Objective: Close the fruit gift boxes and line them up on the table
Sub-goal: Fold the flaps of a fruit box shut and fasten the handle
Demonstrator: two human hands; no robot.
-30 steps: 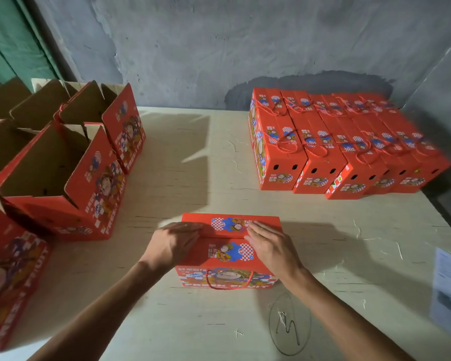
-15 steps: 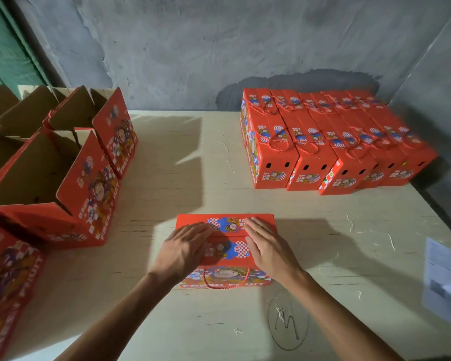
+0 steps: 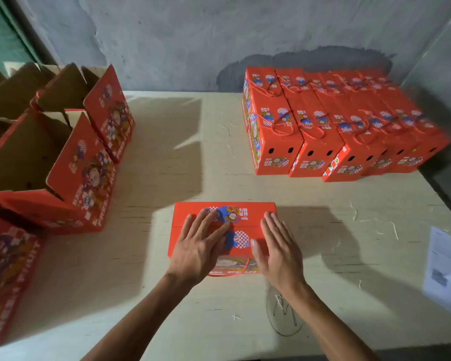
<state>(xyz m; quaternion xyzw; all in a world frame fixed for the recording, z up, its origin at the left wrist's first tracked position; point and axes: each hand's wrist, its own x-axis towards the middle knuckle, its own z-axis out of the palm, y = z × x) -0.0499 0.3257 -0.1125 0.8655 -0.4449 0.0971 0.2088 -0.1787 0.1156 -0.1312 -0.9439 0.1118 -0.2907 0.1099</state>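
Pale wood bench [image 3: 219, 157]. Closed box [image 3: 245, 216] near front centre. Closed boxes [image 3: 323, 126] in touching row, back right. Open boxes [image 3: 49, 152] left. Paper [image 3: 446, 269] at right edge.

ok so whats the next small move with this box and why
Probably grip the box by its sides and carry it to the closed row at the back right. Its flaps lie flat under both open hands, left and right, so it looks closed, yet it sits apart from the row.

One closed box [image 3: 223, 231] under two hands — one paper sheet [image 3: 447, 272].
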